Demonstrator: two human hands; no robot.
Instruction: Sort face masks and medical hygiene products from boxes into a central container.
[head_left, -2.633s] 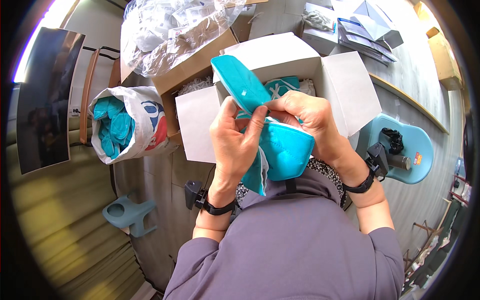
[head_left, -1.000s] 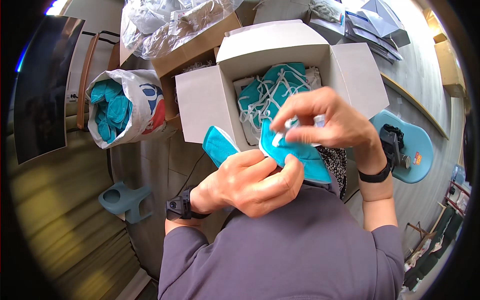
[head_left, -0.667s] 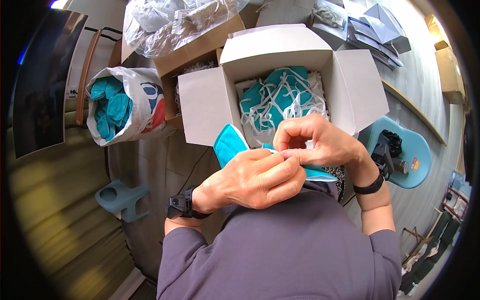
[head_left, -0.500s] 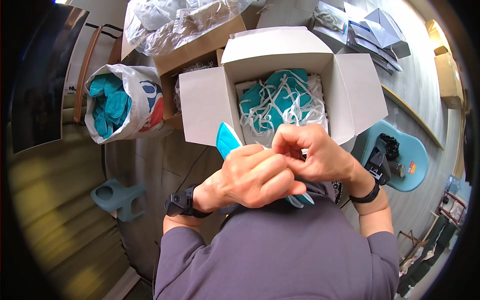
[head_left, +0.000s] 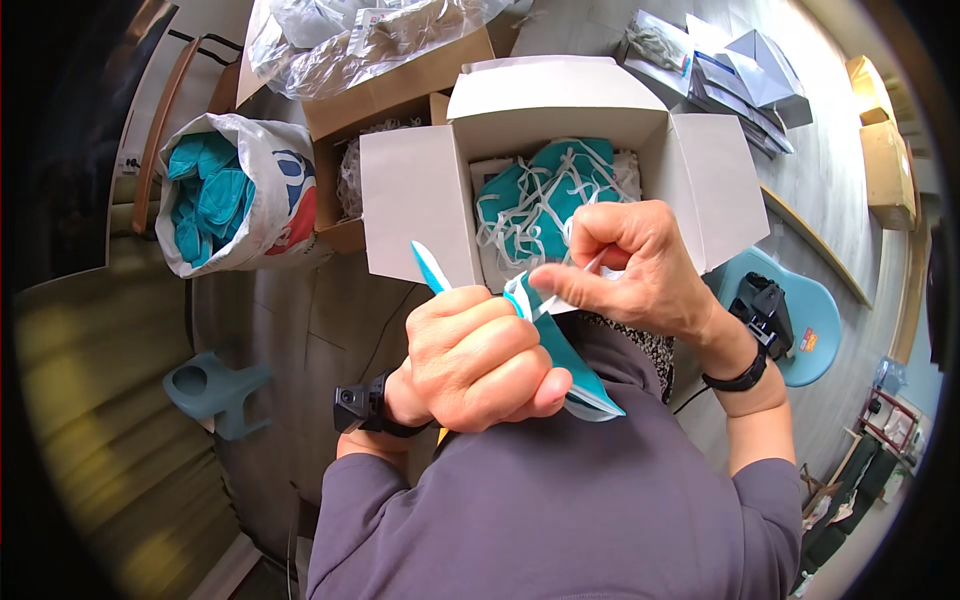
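Note:
My left hand (head_left: 482,355) is closed round a folded teal face mask (head_left: 568,362) with a white lining. One pointed end of the mask sticks up beyond the knuckles, and the other hangs down toward my shirt. Just to the right, my right hand (head_left: 648,268) pinches a white strap (head_left: 597,261) that runs from the mask. Beyond both hands stands an open white carton (head_left: 412,205), its flaps folded out. Inside it lie several teal masks (head_left: 530,225) with tangled white straps. My palm hides the middle of the held mask.
A white plastic bag (head_left: 268,190) full of teal pieces stands at the left. Behind it is a brown carton (head_left: 405,85) with clear plastic wrap. A pale blue stool (head_left: 815,340) holding a black device is at the right; a grey-blue stool (head_left: 215,390) is at the left.
My right hand has drawn away from my left, up and to the right, pulling the strap out. The mask now shows more between the hands. My left hand has shifted slightly left and down.

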